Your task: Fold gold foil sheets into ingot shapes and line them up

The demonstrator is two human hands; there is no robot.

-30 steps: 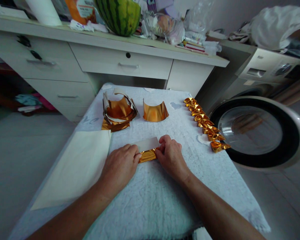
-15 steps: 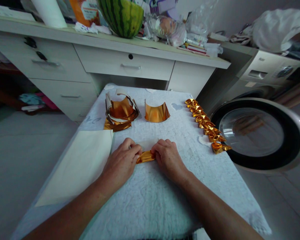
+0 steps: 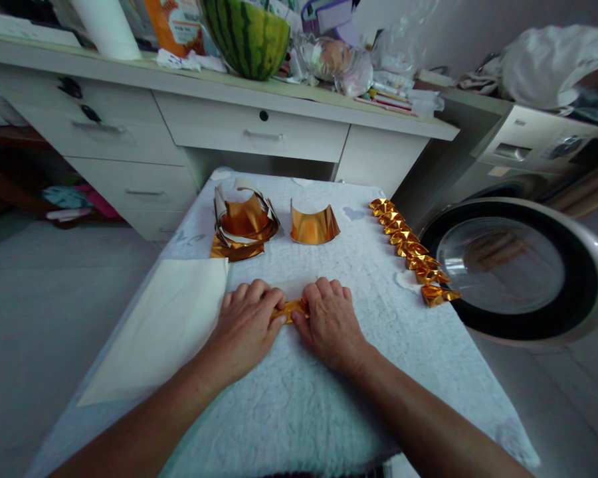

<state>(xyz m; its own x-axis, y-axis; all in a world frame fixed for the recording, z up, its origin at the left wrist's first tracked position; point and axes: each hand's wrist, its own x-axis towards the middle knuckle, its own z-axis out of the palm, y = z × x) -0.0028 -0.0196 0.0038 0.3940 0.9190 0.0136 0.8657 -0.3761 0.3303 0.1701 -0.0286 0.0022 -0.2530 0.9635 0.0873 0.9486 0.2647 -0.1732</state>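
A folded strip of gold foil paper (image 3: 290,310) lies on the cloth-covered table between my hands. My left hand (image 3: 249,315) grips its left end, thumb in front and fingers curled behind. Its right end is under my right hand (image 3: 331,318), whose thumb presses the front edge. My fingers hide both ends of the strip. Beyond them stands a single curved sheet of gold foil paper (image 3: 315,224). To its left, a curled stack of gold foil sheets (image 3: 244,219) shows pale backs. Folded gold foil pieces (image 3: 409,249) form a row along the table's right side.
A cream paper sheet (image 3: 159,325) lies on the table's left side. Behind the table is a white desk (image 3: 259,136) bearing a cut watermelon (image 3: 249,40) and plastic bags. An open washing machine door (image 3: 508,265) stands close to the table's right edge.
My fingers have flattened over the strip, and my thumbs have come forward onto its front edge. Less of the foil shows between my hands. The view has shifted slightly.
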